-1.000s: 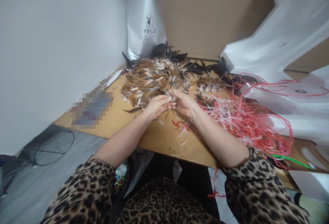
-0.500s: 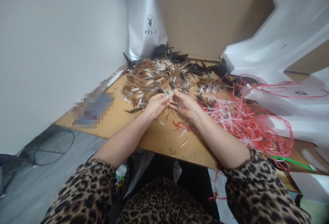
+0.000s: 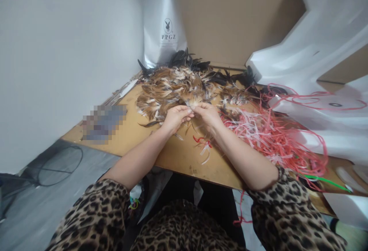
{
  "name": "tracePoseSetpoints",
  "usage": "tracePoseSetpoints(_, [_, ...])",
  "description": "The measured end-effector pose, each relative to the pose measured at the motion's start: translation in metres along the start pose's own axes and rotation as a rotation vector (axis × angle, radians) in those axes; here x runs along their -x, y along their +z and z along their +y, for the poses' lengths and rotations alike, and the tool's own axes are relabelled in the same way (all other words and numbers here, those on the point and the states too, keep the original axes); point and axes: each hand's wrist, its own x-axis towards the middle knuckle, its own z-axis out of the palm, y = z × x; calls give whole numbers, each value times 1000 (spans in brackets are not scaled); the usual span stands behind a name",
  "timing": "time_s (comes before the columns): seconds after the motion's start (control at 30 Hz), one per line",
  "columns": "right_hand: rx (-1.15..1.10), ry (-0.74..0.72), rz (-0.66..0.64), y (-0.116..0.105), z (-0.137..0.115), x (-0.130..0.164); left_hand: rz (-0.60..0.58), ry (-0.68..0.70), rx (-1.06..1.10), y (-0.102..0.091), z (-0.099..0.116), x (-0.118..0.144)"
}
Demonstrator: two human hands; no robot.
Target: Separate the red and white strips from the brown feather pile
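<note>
1. Where the two hands meet at the near edge of the feathers [image 3: 175, 88], what they hold is hard to make out: the left hand [image 3: 174, 117] and right hand [image 3: 207, 115] both have fingers pinched shut on a small tuft [image 3: 192, 105] of pale brown feathers, fingertips almost touching, and the tuft's base is hidden between them.
2. The tuft sits at the pile's near side, mid-table, just above the board.
3. A blurred, pixelated patch [image 3: 104, 122] lies on the left of the table [image 3: 178, 159]; what it covers cannot be told.
4. The table's right end is buried under strips and foam, and its near edge cuts off whatever lies below.
5. The feathers are soft and slim, mostly tawny with white bases; black ones [image 3: 184, 57] fringe the far side.
6. Right of the hands lies a tangle of strips [image 3: 270, 136], thin, flat, pink and red, with loose loops trailing onto white foam sheets [image 3: 316, 51]. One green strip [image 3: 324, 180] shows near the right edge.
7. The table is bare brown board, scuffed near the front.
8. A white bag [image 3: 163, 24] stands at the far end against a cardboard wall [image 3: 230, 13]; it bears a rabbit-head logo and the letters "PPGZ", with finer print beneath too small to read.
9. The sleeves [image 3: 287, 212] are leopard print, pushed up past the elbows.
</note>
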Motion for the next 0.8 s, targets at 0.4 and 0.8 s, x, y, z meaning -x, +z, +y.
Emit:
tracePoseSetpoints(0.4, [151, -67, 21, -5, -3, -3, -5, 30, -129, -4, -4, -3])
tracePoseSetpoints(0.8, [146, -55, -19, -5, -5, 0, -66, -67, -68, -3, -2, 0])
